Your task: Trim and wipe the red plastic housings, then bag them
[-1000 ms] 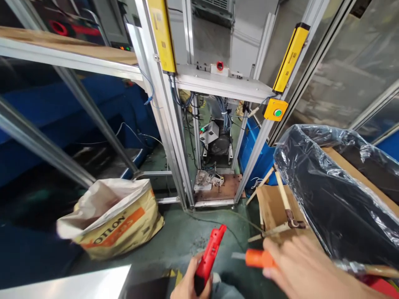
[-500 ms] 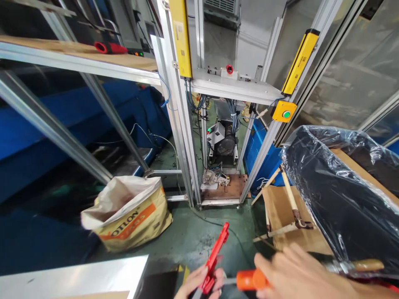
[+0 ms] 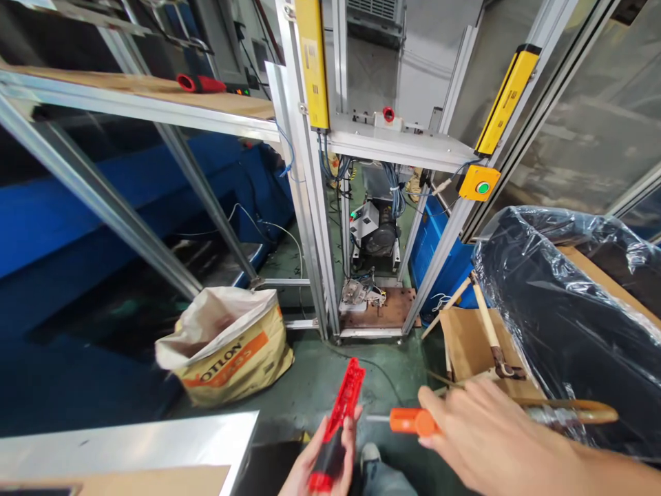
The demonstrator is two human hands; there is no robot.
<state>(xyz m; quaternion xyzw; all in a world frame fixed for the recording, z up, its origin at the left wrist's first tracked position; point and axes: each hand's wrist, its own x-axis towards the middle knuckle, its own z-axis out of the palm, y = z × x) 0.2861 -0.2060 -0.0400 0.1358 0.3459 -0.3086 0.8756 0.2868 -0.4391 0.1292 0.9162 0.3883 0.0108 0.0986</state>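
My left hand (image 3: 317,460) at the bottom centre holds a red and black hand tool (image 3: 338,420), its red end pointing up and away from me. My right hand (image 3: 485,441) at the bottom right grips an orange-handled screwdriver (image 3: 407,420) whose metal shaft points left toward the red tool. A wooden-handled tool (image 3: 573,412) lies just beyond my right hand, against a black plastic-lined cardboard box (image 3: 562,324).
An aluminium machine frame (image 3: 310,207) with yellow sensor bars and a green button box (image 3: 479,183) stands ahead. A paper sack (image 3: 227,344) sits on the green floor at left. An open carton (image 3: 472,344) holds wooden-handled tools. A red screwdriver (image 3: 201,83) lies on the upper shelf.
The view has shifted left and up. My left hand has turned the red tool and taken it lower on its black grip; my right hand with the screwdriver has stayed beside it.
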